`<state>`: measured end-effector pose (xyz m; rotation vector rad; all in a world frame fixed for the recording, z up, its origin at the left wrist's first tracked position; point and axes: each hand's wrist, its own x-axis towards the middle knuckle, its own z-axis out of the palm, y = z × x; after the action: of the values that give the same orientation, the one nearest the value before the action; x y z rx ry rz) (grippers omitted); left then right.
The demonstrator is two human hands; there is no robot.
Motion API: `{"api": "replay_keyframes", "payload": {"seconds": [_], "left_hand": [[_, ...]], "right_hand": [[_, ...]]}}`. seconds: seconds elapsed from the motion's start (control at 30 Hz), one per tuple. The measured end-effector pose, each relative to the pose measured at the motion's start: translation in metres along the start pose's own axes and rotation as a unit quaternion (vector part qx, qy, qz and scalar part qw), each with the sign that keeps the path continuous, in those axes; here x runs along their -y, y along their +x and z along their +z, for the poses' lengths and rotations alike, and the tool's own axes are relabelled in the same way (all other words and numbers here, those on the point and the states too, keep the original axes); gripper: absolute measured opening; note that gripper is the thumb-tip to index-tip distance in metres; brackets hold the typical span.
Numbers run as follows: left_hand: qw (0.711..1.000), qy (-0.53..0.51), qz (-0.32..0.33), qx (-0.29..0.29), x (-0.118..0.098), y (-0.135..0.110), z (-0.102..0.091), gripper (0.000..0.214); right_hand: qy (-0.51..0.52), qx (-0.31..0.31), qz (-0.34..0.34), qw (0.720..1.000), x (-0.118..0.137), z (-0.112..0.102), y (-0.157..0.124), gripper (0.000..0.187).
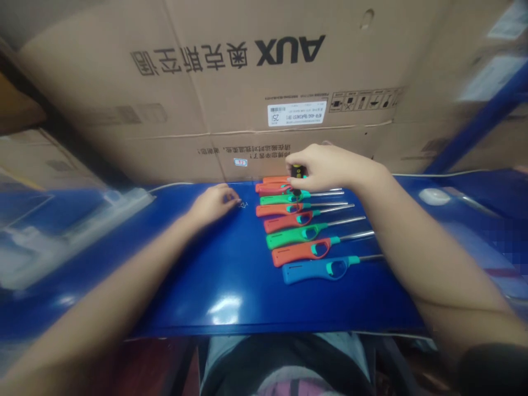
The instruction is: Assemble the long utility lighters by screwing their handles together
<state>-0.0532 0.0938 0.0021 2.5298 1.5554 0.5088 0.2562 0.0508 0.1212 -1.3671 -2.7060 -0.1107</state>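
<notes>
Several long-nosed plastic lighters lie side by side on a blue table (214,275), metal tips pointing right: a blue lighter (317,270) nearest me, an orange lighter (303,252) behind it, then a green lighter (297,236) and more orange and green ones toward the back. My right hand (325,168) is at the far end of the row, fingers closed on a small black and yellow tool (297,175) pressed onto a far lighter. My left hand (214,203) rests on the table left of the row, fingers curled near a small white bit (243,205).
A large cardboard box (247,82) printed AUX stands right behind the table. A clear plastic bag (61,231) lies at the left. A white round object (431,196) sits at the right, with a blue rack post (474,126) beyond it.
</notes>
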Motion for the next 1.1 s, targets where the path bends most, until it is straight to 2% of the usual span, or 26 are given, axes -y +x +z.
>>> {"api": "replay_keyframes", "payload": {"seconds": [0.17,0.3,0.43,0.53,0.67,0.73,0.9,1.1], "left_hand": [[0.999,-0.031,-0.004,-0.008,0.009,0.002,0.01,0.033],[0.998,-0.045,-0.001,-0.044,0.007,-0.002,0.01,0.035],[0.994,-0.072,0.032,-0.071,-0.013,-0.008,0.01,0.032],[0.99,-0.095,0.083,-0.055,-0.032,-0.013,0.017,0.031],[0.991,-0.055,0.118,-0.034,-0.049,-0.016,0.029,0.032],[0.993,-0.06,0.103,-0.023,-0.052,-0.016,0.033,0.029],[0.99,-0.143,0.011,-0.013,-0.061,-0.02,0.038,0.025],[0.981,-0.184,0.023,-0.056,-0.066,-0.023,0.047,0.023]], "right_hand": [[-0.016,0.014,0.0,1.0,0.002,0.003,0.002,0.02],[-0.014,-0.001,-0.004,1.0,0.002,0.004,0.001,0.021],[0.006,-0.026,-0.011,1.0,0.009,0.002,0.0,0.022],[0.023,-0.049,-0.02,0.998,0.017,0.002,0.001,0.025],[0.028,-0.087,-0.036,0.995,0.024,0.006,0.003,0.041],[0.031,-0.095,-0.046,0.994,0.024,0.007,0.003,0.042],[0.023,-0.131,-0.083,0.988,0.025,0.014,0.006,0.034],[0.022,-0.157,-0.167,0.973,0.035,0.03,0.013,0.021]]}}
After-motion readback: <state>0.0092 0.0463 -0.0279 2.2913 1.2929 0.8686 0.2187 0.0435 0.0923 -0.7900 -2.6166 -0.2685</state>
